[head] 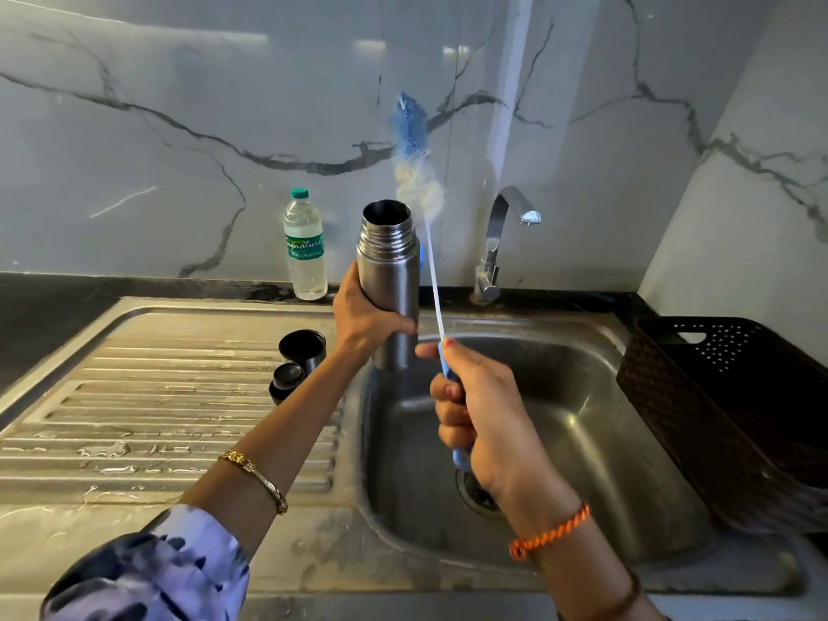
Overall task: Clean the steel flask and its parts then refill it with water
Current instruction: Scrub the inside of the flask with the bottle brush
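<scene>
My left hand [365, 313] grips the steel flask [389, 280] upright over the sink's left rim, its threaded mouth open at the top. My right hand [479, 410] grips the blue handle of a long bottle brush [416, 145]. The brush's blue and white bristle head is outside the flask, raised just above and right of the mouth. Two black flask parts, a cup-shaped lid [302, 349] and a smaller stopper [286, 380], stand on the drainboard left of the flask.
A steel sink basin [560, 423] with a drain lies below my hands, and the ribbed drainboard [157, 419] is wet. A tap [506, 235] stands behind the basin. A plastic water bottle [304, 246] stands by the wall. A dark basket [726, 405] sits at the right.
</scene>
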